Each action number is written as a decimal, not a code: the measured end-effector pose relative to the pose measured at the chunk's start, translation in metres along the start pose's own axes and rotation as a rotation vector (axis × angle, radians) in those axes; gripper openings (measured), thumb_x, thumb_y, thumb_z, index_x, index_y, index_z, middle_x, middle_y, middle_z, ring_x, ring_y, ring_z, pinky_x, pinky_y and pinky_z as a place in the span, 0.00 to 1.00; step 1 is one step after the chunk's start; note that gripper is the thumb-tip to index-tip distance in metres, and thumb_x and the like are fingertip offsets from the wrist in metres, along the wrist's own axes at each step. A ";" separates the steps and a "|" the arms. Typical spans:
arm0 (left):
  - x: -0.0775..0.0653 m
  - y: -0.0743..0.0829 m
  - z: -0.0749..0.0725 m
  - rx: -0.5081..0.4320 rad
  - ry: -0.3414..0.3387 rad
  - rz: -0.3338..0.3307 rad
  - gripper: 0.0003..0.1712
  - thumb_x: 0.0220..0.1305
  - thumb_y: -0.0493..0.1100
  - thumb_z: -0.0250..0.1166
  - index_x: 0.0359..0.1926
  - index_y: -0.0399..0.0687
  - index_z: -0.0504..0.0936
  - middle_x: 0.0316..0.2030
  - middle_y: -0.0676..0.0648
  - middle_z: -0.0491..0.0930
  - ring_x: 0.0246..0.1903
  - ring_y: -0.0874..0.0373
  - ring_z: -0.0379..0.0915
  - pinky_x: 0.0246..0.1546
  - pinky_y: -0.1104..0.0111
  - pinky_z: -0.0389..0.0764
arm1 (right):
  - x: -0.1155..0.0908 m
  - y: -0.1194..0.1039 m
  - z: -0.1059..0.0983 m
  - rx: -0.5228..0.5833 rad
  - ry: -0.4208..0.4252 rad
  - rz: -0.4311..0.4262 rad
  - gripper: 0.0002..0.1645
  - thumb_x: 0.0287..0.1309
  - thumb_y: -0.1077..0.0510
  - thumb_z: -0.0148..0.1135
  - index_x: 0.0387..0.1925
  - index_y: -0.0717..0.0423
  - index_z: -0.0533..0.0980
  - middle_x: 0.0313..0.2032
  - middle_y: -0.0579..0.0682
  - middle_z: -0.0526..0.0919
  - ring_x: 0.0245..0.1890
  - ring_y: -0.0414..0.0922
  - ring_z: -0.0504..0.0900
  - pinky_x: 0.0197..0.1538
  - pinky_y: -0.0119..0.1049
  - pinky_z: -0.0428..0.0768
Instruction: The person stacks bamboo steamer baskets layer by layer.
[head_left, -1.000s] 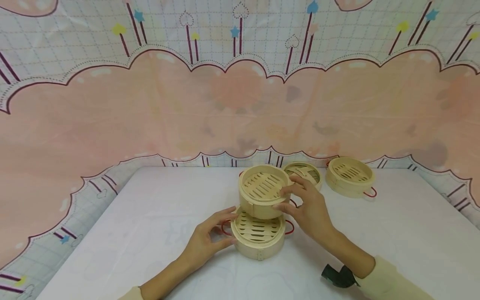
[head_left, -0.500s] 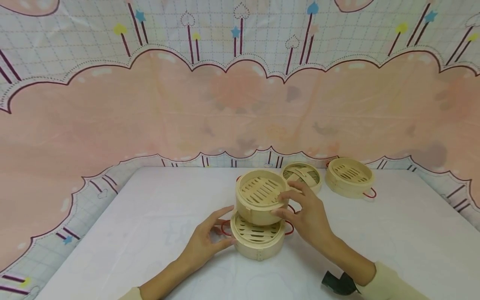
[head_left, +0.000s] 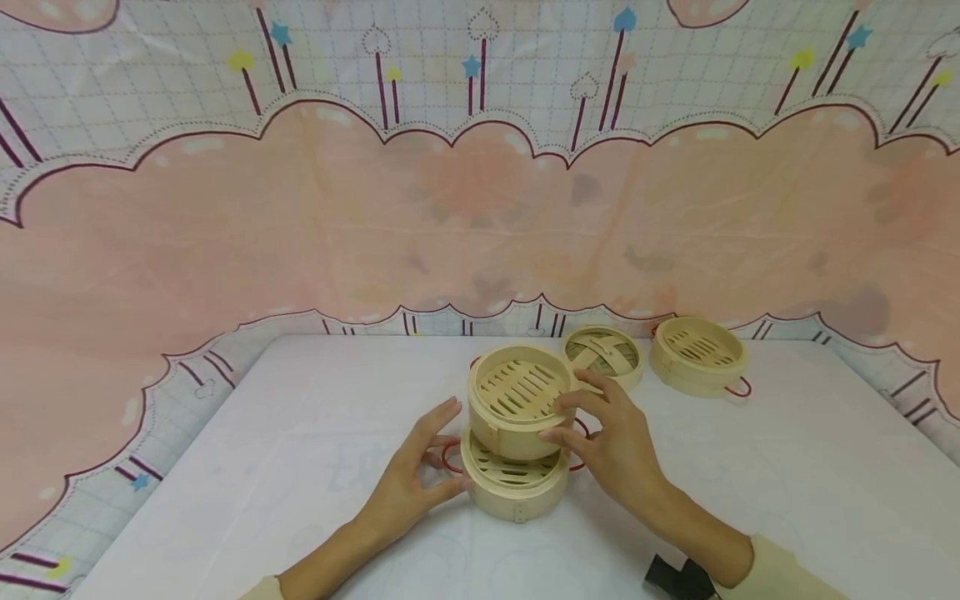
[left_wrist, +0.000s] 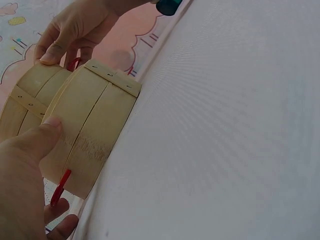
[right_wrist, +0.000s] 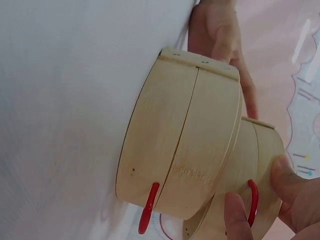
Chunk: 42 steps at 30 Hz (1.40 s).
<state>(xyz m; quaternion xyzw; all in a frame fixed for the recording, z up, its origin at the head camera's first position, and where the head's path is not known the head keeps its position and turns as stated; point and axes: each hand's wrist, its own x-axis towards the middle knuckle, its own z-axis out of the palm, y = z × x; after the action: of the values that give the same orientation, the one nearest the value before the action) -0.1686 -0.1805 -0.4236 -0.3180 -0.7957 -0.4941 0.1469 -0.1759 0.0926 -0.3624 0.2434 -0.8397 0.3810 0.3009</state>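
Observation:
In the head view, a round bamboo steamer basket with slatted base and red handles sits on the white table. A second bamboo steamer basket is held over it, tilted and set slightly back. My right hand pinches this upper basket by its right side, thumb in front and fingers at the rim. At the lower basket's left side is my left hand, thumb against the wall and fingers around the red handle; its index finger points up beside the upper basket. The right wrist view shows the upper basket's lower edge overlapping the lower one's rim.
Behind the right hand lies a woven bamboo steamer lid. Another slatted steamer basket with red handles stands at the back right. A dark object lies by the right sleeve. A patterned cloth hangs behind the white table.
My right hand has lowered the upper basket and brought it slightly left, nearer the lower basket. The left index finger has lifted a little; the lower basket stays put.

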 end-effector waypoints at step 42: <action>0.011 0.036 -0.002 -0.001 0.035 -0.039 0.49 0.46 0.32 0.75 0.69 0.43 0.61 0.64 0.40 0.67 0.51 0.47 0.73 0.40 0.56 0.79 | -0.028 -0.026 0.005 0.141 0.020 0.069 0.21 0.33 0.63 0.79 0.34 0.49 0.81 0.57 0.59 0.72 0.42 0.50 0.81 0.25 0.24 0.78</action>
<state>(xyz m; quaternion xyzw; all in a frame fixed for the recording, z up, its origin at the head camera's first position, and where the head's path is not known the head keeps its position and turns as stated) -0.1539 -0.1673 -0.3913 -0.2939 -0.7987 -0.5029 0.1510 -0.1410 0.0783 -0.3711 0.2309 -0.8156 0.4518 0.2782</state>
